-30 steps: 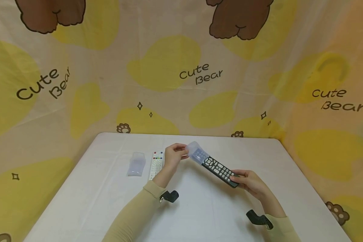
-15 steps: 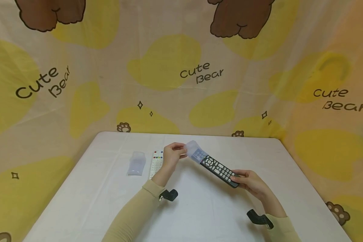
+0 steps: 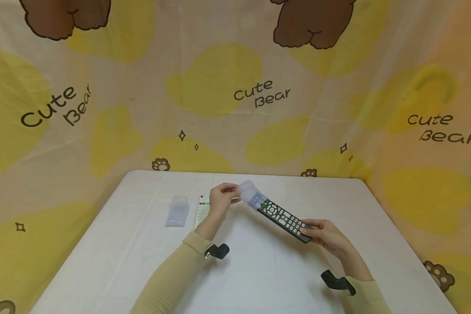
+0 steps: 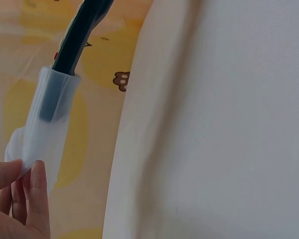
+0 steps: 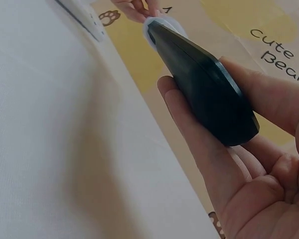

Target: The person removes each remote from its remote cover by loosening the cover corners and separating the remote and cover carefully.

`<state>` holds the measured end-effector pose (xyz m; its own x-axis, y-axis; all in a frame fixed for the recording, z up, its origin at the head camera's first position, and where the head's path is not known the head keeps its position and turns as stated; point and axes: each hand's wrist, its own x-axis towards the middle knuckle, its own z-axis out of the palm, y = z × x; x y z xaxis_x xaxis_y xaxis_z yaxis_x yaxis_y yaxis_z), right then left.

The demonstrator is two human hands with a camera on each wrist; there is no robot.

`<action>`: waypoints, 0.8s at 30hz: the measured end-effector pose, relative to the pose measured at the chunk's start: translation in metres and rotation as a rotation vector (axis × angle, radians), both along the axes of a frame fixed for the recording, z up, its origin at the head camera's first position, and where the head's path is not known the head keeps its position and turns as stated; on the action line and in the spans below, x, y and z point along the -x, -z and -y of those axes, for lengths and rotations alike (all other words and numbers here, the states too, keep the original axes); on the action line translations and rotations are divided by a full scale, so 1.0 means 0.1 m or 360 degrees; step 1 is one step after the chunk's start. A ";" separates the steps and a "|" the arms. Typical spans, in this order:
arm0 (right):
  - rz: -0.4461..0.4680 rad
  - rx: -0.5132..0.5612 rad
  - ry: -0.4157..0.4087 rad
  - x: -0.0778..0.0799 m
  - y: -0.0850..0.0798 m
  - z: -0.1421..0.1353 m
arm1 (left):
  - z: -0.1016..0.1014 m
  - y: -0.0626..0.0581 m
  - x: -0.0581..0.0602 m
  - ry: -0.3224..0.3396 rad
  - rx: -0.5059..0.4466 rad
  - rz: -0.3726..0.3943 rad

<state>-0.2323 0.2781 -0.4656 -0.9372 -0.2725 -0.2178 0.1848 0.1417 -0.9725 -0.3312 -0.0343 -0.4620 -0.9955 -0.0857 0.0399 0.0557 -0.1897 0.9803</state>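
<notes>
A black remote control [image 3: 282, 219] is held slantwise above the table, its far end inside a translucent sleeve [image 3: 250, 192]. My left hand [image 3: 221, 201] pinches the sleeve's closed-off outer end between thumb and fingers; in the left wrist view the sleeve [image 4: 52, 104] hangs loose past the remote's tip. My right hand [image 3: 329, 237] grips the remote's near end, thumb on the button face and fingers beneath. The right wrist view shows the remote's dark underside [image 5: 204, 84] between that thumb and the fingers.
On the white table [image 3: 259, 279], a white remote control [image 3: 202, 211] lies partly hidden behind my left hand and forearm. Left of it lies another translucent sleeve [image 3: 178, 211], flat. A bear-printed cloth [image 3: 212, 87] hangs behind the table.
My left hand has drawn the sleeve slightly up and to the left, so more of the black remote's buttons show. The right hand keeps its hold almost in place.
</notes>
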 end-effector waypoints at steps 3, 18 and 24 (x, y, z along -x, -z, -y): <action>-0.0006 0.0004 -0.0013 0.00 0.00 0.00 | 0.01 0.01 0.01 -0.0014 0.0013 -0.0005; 0.0011 0.0022 -0.0027 -0.04 -0.03 -0.05 | 0.03 -0.02 0.03 -0.0040 0.0041 -0.0016; 0.0004 -0.0012 -0.0045 -0.04 -0.02 -0.10 | 0.03 -0.02 0.04 -0.0065 0.0045 -0.0028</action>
<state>-0.2278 0.2886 -0.4633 -0.9287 -0.2970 -0.2221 0.1828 0.1543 -0.9710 -0.3352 -0.0376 -0.4602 -0.9904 -0.1246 0.0603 0.0800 -0.1595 0.9840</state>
